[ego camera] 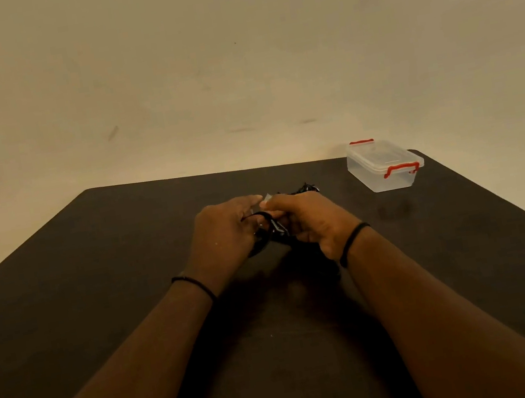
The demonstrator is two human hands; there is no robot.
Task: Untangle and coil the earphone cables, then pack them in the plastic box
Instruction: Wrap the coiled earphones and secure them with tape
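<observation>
Gripping black earphone cables between them, left hand and right hand; lidded clear plastic box, red latches, beyond right hand on dark matte table.

Dark table against beige wall

The light is dim and warm, with a yellow-brown cast. The wall is brighter than the dark table, where black details get lost. Soft shadows lie under the forearms. The table edges bend slightly from the wide lens.
</observation>
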